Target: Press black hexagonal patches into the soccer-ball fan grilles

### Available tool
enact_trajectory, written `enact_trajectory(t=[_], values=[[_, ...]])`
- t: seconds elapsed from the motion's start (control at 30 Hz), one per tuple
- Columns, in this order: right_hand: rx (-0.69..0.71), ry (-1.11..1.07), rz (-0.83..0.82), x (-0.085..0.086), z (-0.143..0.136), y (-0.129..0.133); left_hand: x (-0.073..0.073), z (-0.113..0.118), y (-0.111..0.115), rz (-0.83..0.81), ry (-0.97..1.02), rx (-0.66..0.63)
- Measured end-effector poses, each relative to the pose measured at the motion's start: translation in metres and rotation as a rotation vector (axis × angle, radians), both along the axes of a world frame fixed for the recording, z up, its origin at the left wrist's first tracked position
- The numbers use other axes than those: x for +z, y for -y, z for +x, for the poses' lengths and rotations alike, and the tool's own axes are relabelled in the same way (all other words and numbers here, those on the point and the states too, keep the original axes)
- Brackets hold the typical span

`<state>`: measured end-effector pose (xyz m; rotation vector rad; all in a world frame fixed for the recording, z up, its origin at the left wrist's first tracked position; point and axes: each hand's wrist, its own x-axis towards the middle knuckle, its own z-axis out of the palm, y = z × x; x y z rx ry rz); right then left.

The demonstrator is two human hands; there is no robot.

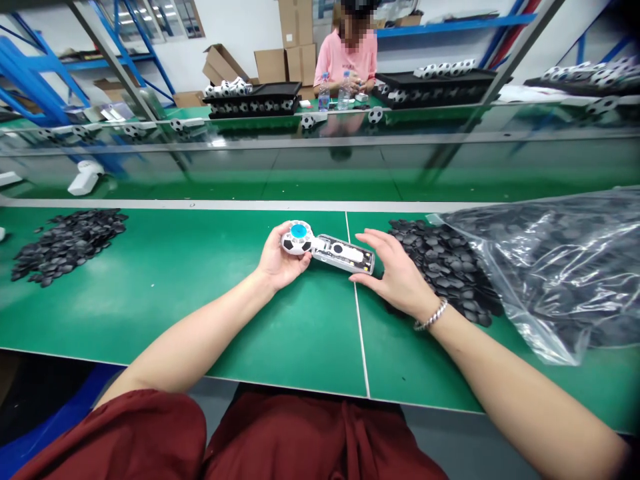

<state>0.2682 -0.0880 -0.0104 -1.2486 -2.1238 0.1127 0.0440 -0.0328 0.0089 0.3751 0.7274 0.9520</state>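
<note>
The soccer-ball gadget (327,247) is in the middle of the picture, over the green table (200,253). The left hand (277,257) is closed around its round ball end (296,245), with fingers behind and the thumb near the bottom. The right hand (397,273) has its thumb and fingers spread apart around the far tip of the handle (347,255); I can't tell if they touch it.

It looks light, and the shell looks like hard, smooth plastic, so it may slide a bit in the fingers. The handle's inside shows (little parts and all), and that bit looks easy to hurt. The good places to hold are the sides of the ball and the long edges of the handle. It seems best to keep fingers off the inside parts and the blue disc (299,231) on the ball.
</note>
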Motion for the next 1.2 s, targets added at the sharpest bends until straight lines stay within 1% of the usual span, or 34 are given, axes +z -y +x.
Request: enact_trajectory(t=[0.07,0.13,0.37,0.7,0.77,0.87,0.93,1.07,1.2], values=[[0.066,0.007,-0.054,0.001,-0.002,0.002,0.0,-0.002,-0.001,-0.022,0.032,-0.028],[0.095,0.013,-0.067,0.001,-0.003,0.004,-0.001,-0.003,-0.002,-0.039,0.062,-0.057],[0.086,0.031,0.017,0.005,-0.004,0.008,-0.005,-0.004,-0.003,-0.032,0.093,-0.116],[0.07,0.052,0.054,0.008,-0.004,0.009,-0.01,-0.005,-0.004,-0.026,0.147,-0.158],[0.073,0.055,0.05,0.007,-0.004,0.009,-0.012,-0.004,-0.003,-0.02,0.158,-0.138],[0.073,0.06,0.05,0.003,-0.003,0.008,-0.017,0.002,0.001,-0.023,0.167,-0.063],[0.045,0.057,0.059,-0.001,-0.001,0.007,-0.021,0.006,0.004,-0.023,0.144,-0.033],[0.01,0.013,0.131,-0.01,0.005,0.001,-0.028,0.013,0.008,0.07,0.087,-0.096],[0.039,0.066,0.21,-0.017,0.005,0.002,-0.029,0.02,0.02,0.198,0.083,-0.207]])
